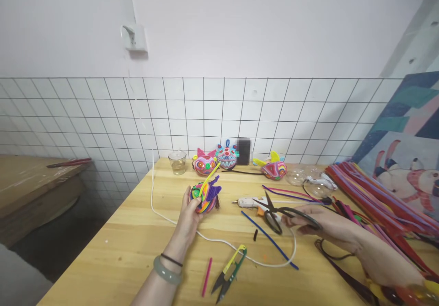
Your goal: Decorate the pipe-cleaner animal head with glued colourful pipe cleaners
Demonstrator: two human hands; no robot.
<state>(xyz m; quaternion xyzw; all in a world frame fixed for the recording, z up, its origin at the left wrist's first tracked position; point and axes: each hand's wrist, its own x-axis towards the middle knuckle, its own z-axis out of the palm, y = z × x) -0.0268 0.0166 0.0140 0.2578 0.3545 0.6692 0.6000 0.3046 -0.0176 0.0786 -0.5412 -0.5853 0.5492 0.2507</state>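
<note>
My left hand [190,214] is closed around a colourful ball wrapped in pipe cleaners [205,196], with a yellow and a purple stem sticking out of it. It holds the ball just above the wooden table [137,246]. My right hand [329,226] grips the handles of black scissors [274,214], whose blades point left towards a white glue gun [249,201]. The scissors hover low over the table, right of the ball.
Three finished colourful figures [226,157] stand at the back by a small glass cup [177,162]. A bundle of pipe cleaners [377,201] lies at the right. Small thread snips [230,274], a pink piece [206,276], a blue pipe cleaner [269,239] and a white cord [161,214] lie in front.
</note>
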